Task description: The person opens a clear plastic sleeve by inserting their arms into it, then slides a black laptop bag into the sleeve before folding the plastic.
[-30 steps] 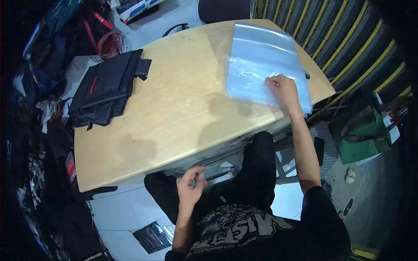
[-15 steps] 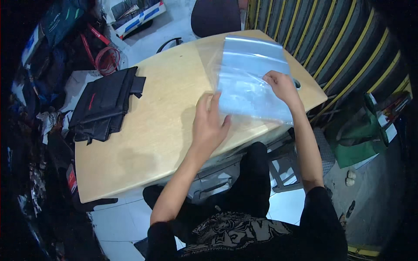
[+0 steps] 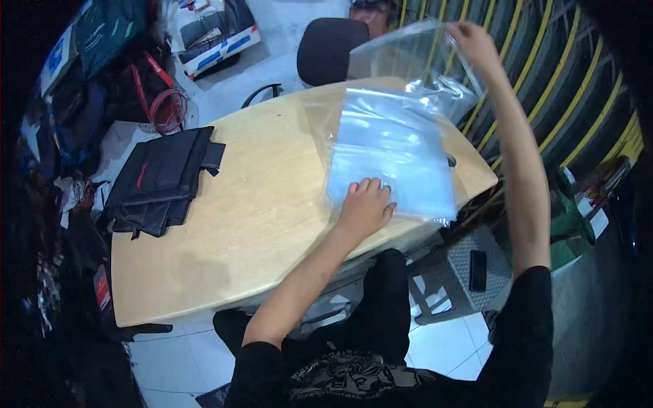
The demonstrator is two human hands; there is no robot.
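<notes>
My right hand [image 3: 473, 42] pinches the top edge of a clear plastic bag [image 3: 394, 146], grip clamped on the film and lifting it high above the counter [image 3: 258, 224]. My left hand [image 3: 365, 204] lies flat, fingers spread, pressing the bag's lower part onto the wood. I judge the bag is being opened or peeled upward; next calls for a steady hold-down. A black folded pouch [image 3: 160, 180] sits well apart, with a dark chair [image 3: 330, 47] beyond.
</notes>
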